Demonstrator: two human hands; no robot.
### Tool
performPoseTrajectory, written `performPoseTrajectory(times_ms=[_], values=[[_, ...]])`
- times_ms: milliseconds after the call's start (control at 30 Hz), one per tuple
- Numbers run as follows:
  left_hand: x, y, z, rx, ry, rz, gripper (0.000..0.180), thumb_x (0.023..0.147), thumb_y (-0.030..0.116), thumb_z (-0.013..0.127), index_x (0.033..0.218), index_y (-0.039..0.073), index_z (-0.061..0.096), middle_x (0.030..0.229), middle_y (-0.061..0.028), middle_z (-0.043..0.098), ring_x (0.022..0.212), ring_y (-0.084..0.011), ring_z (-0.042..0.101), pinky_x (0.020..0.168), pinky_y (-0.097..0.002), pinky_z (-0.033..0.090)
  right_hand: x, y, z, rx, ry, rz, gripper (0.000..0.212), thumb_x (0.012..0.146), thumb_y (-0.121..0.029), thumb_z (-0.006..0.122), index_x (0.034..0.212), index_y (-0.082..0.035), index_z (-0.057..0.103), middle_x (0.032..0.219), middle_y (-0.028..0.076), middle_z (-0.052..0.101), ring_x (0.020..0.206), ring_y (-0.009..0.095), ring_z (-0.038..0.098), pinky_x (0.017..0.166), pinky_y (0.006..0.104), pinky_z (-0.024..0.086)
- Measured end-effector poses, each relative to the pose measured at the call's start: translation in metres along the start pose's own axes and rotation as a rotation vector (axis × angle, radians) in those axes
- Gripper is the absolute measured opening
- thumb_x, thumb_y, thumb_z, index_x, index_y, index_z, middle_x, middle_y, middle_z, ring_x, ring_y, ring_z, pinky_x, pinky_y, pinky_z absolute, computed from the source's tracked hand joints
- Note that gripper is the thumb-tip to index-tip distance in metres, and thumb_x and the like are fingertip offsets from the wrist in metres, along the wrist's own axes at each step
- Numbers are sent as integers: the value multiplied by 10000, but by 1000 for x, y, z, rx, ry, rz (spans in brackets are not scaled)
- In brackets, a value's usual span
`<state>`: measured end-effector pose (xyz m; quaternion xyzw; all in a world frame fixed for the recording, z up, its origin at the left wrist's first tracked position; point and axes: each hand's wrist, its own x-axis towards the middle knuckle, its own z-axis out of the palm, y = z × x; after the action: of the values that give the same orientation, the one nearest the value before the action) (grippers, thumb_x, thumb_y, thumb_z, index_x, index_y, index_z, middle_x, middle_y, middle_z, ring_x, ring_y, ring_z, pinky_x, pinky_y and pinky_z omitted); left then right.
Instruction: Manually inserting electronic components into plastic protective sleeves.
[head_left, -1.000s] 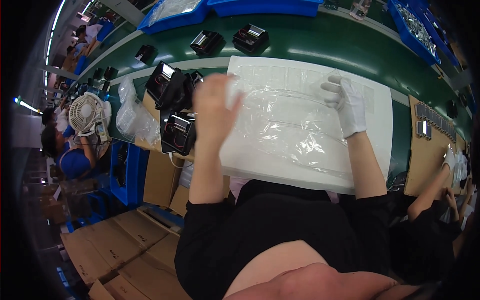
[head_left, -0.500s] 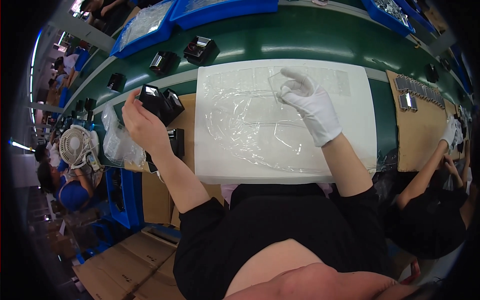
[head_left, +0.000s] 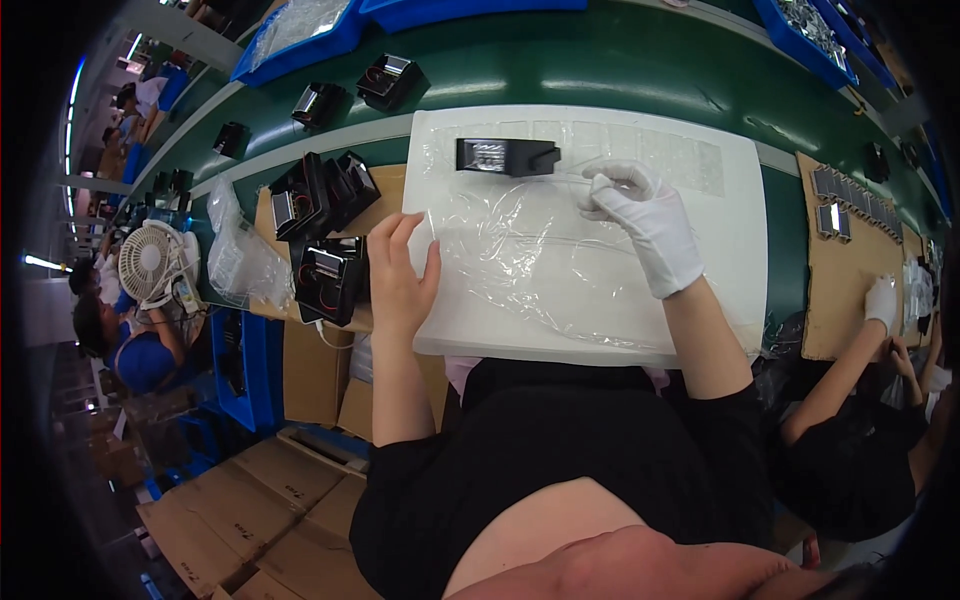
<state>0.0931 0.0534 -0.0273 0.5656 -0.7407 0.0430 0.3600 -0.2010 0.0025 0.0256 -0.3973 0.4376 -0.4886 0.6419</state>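
Observation:
A black box-shaped housing [head_left: 507,157] with a shiny reflective inside lies at the far left part of the white sheet [head_left: 470,320]. My right hand [head_left: 645,222], in a white glove, pinches a thin clear pane [head_left: 572,180], seen nearly edge-on, just right of that housing. My bare left hand [head_left: 402,275] is empty, its fingers apart, over the sheet's left edge. Close beside it stands another black housing [head_left: 332,278] with red wires, with more black housings [head_left: 318,195] behind. Clear plastic film [head_left: 520,245] and a row of clear panes [head_left: 660,160] cover part of the sheet.
Blue bins [head_left: 300,35] line the far side of the green bench [head_left: 560,60]. Two black housings [head_left: 390,80] stand behind the sheet. A white fan [head_left: 147,265] and plastic bags [head_left: 240,265] are at left. On the right, a co-worker's gloved hand [head_left: 880,303] works by a cardboard sheet [head_left: 850,270].
A black housing now lies on the white sheet. My left hand has moved right, from the housings to the sheet's edge, and is empty. My right hand keeps the pane, now turned nearly edge-on.

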Motion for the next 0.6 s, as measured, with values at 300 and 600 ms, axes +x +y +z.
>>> performPoseTrajectory(times_ms=[300, 600], values=[[63, 35, 25, -295, -334, 85, 871, 719, 171, 860, 1476, 128, 432, 1480, -139, 422, 1358, -350, 429, 1135, -417, 377, 9, 10, -8, -16, 44, -16, 204, 980, -133, 670, 1138, -5, 679, 1035, 90, 695, 811, 134, 682, 801, 243, 558], [81, 22, 47, -290, -634, 123, 982, 660, 281, 891, 1514, 203, 413, 1490, -135, 425, 1413, -367, 382, 1170, -453, 334, 7, 15, -28, -36, 137, -14, 218, 977, -155, 680, 1139, -10, 683, 1007, 82, 702, 797, 129, 672, 791, 237, 546]])
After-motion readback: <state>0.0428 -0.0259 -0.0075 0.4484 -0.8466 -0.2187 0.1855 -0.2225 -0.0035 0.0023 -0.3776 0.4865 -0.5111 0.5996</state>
